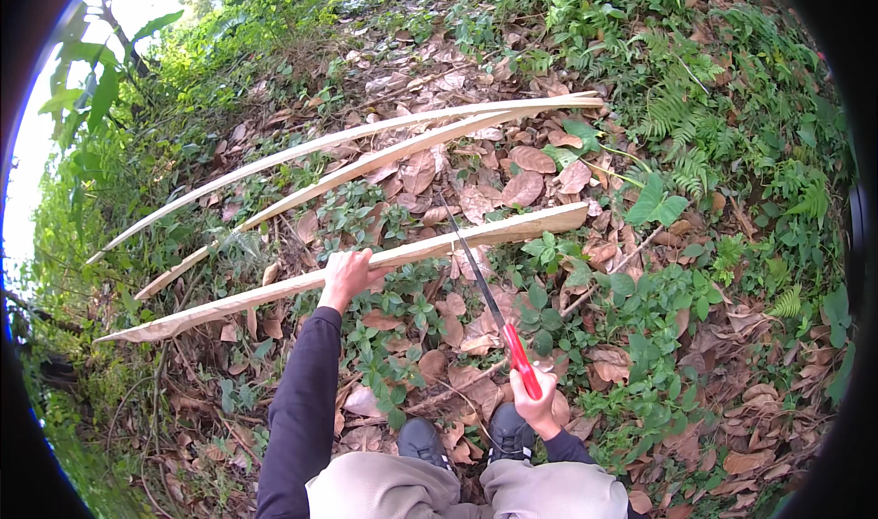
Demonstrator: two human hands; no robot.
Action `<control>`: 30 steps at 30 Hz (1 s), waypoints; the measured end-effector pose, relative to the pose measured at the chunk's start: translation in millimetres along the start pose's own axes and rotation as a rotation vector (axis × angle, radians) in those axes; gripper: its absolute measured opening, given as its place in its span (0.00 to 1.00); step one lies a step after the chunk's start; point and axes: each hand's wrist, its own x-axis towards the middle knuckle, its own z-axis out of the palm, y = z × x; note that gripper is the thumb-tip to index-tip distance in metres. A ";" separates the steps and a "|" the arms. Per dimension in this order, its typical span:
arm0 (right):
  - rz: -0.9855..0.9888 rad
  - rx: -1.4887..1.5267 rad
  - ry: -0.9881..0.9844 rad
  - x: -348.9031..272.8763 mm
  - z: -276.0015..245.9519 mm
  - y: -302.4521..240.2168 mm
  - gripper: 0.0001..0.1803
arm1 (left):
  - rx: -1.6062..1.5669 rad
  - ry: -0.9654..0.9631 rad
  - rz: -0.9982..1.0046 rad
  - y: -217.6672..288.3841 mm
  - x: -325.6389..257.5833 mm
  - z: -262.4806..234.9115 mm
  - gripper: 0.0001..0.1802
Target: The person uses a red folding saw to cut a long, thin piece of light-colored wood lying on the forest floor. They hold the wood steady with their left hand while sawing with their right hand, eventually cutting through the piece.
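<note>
Across the middle of the leaf-strewn ground [722, 469], a long, pale wooden board [526, 225] extends obliquely, its tapered end toward the ground's left edge and its broader end right of centre. The left hand [347, 278] is closed over the board near mid-length, fingers bent around the wood. The right hand [536, 398], nearer the ground's near edge, is wrapped around the red handle [520, 362] of a handsaw. The saw's narrow dark blade [485, 285] slants away and to the left, crossing the board between the left hand and the broader end; whether its teeth are sunk into the wood cannot be told. Beyond the board, toward the far edge, lie two slender wooden strips [302, 152], overlapping at their right ends and diverging leftward. Brown dry leaves [524, 189] and low green plants surround the wood, with fern fronds [681, 115] toward the far right corner. At the near edge stand two dark shoes [422, 440], below light-coloured trousers [389, 485]; a dark sleeve [303, 400] covers the left forearm.
</note>
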 end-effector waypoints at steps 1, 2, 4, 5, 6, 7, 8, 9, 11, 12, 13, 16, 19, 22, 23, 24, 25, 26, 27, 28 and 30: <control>0.012 0.019 0.002 -8.1 -3.2 2.6 0.06 | 0.021 -0.008 -0.010 -2.7 -0.2 -4.2 0.34; 0.026 0.051 -0.002 -13.1 -5.2 7.5 0.06 | -0.001 0.031 -0.001 -3.6 -8.4 -0.9 0.33; 0.006 0.100 0.007 -5.0 2.4 13.0 0.06 | -0.006 0.089 0.005 -0.7 -16.7 0.9 0.31; -0.020 0.105 0.025 7.0 9.3 14.0 0.07 | -0.024 0.097 0.013 0.1 -19.1 3.3 0.31; -0.023 0.134 0.019 17.7 17.7 25.5 0.09 | -0.026 0.100 0.020 -0.7 -20.5 4.6 0.31; -0.049 0.147 0.048 36.7 28.3 5.9 0.11 | -0.018 0.108 0.024 -6.8 -19.1 3.6 0.30; -0.052 0.156 0.051 48.6 33.5 3.7 0.11 | -0.025 0.117 0.030 -5.4 -17.6 4.7 0.30; -0.055 0.165 0.055 58.1 39.3 5.9 0.11 | -0.027 0.124 0.031 -4.3 -16.3 5.5 0.30; -0.098 0.150 0.089 79.4 52.3 16.8 0.10 | -0.039 0.147 0.033 -0.1 -11.0 4.3 0.29; -0.098 0.133 0.086 74.4 52.5 16.0 0.10 | -0.038 0.125 0.023 -1.5 -6.1 0.9 0.30; -0.098 0.116 0.081 69.7 53.5 13.3 0.10 | -0.044 0.096 0.007 -2.1 -5.9 2.3 0.30; -0.123 0.090 0.098 63.5 58.4 5.2 0.10 | -0.053 0.050 0.006 -5.2 -13.5 4.2 0.31; -0.026 0.125 0.049 47.1 44.8 -5.6 0.10 | -0.015 0.048 0.019 -4.2 -17.7 -0.9 0.32; -0.060 -0.023 0.023 -11.6 1.4 9.1 0.09 | -0.017 0.070 0.034 -0.5 -0.8 -2.3 0.32; -0.023 -0.017 0.010 -18.8 -7.8 6.2 0.08 | -0.021 0.059 0.029 -0.3 -5.5 0.5 0.32; -0.015 -0.033 -0.013 -19.7 -16.7 2.3 0.08 | -0.034 0.082 0.030 1.9 -13.7 4.5 0.32; -0.007 -0.031 -0.031 -17.3 -16.7 -5.6 0.08 | -0.049 0.100 0.030 1.3 -19.1 3.5 0.31; -0.009 0.005 -0.013 -11.7 -12.1 4.6 0.07 | -0.065 0.119 0.027 4.5 -21.7 5.2 0.31; 0.005 0.053 0.018 -0.5 -0.8 15.3 0.08 | -0.072 0.136 0.022 5.8 -25.6 4.4 0.31; 0.015 0.112 0.049 12.4 13.2 26.6 0.09 | -0.067 0.131 0.026 3.6 -27.3 0.9 0.30; 0.050 0.162 0.059 40.8 38.0 37.1 0.10 | -0.080 0.146 0.030 3.0 -28.9 3.0 0.30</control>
